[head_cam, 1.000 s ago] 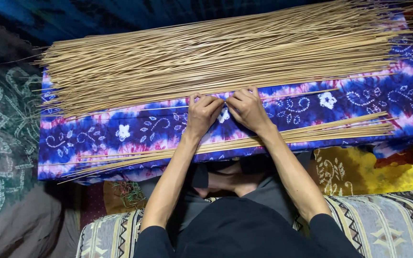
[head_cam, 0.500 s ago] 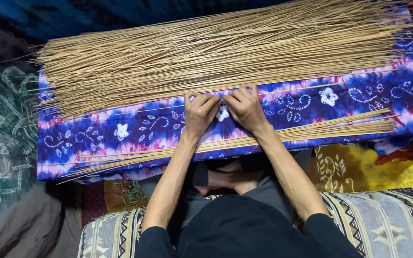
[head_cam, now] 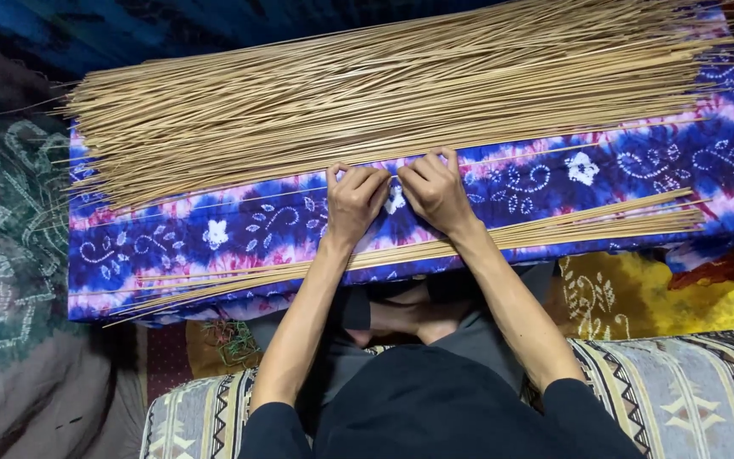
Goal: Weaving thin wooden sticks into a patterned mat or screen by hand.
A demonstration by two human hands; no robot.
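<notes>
A large pile of long thin tan sticks (head_cam: 384, 93) lies across a blue and purple flowered cloth (head_cam: 214, 229) that covers a low block in front of me. A smaller bundle of the same sticks (head_cam: 554, 228) lies along the near edge, under my forearms. My left hand (head_cam: 354, 202) and my right hand (head_cam: 435, 191) rest side by side on the cloth at the near edge of the large pile, fingertips curled down onto a single stick that runs across the cloth. Both wrists cross over the small bundle.
I sit cross-legged on a striped patterned cushion (head_cam: 690, 391). A yellow patterned cloth (head_cam: 639, 297) lies to the right under the block, and a dark green patterned cloth (head_cam: 2, 246) lies to the left. A blue cloth (head_cam: 87, 34) is at the top left.
Both hands stay in nearly the same place at the edge of the large pile; the fingers have shifted only slightly.
</notes>
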